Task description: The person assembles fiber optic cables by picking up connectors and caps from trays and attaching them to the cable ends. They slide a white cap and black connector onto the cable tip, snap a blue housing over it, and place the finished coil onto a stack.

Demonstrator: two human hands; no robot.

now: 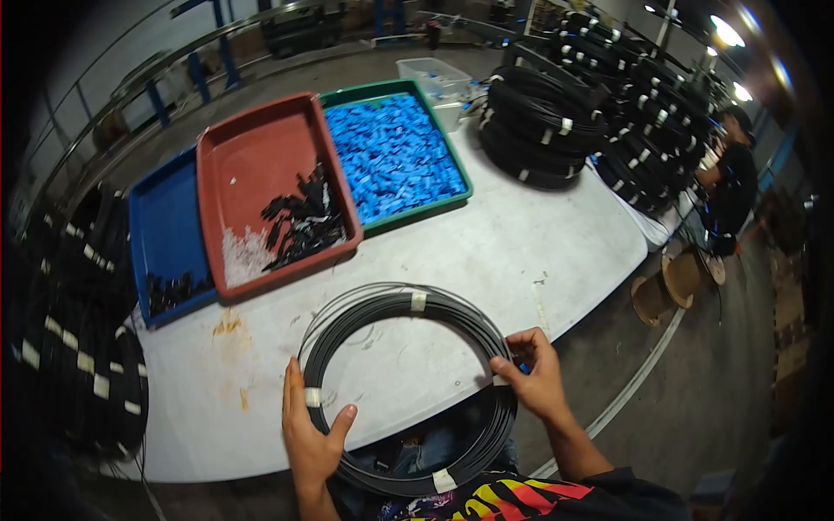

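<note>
A coil of black cable (347, 321), bound with pale tape at several places, lies partly on the white table and partly over its near edge, against the person's shirt. My left hand (314, 438) rests against the coil's left side, fingers stretched out beside a tape band and thumb apart inside the ring. On the right side, my right hand (532, 373) grips the coil near another tape band, its thumb on top and fingers curled. A small blue thing shows beneath those fingers.
Blue (169, 221), red (252, 156) and green (469, 178) trays hold black pieces, clear and black pieces, and blue pieces. A clear bin (434, 78) stands behind. Cable coils (539, 130) are stacked right and left. A person (734, 187) and wooden spools (682, 278) are at right.
</note>
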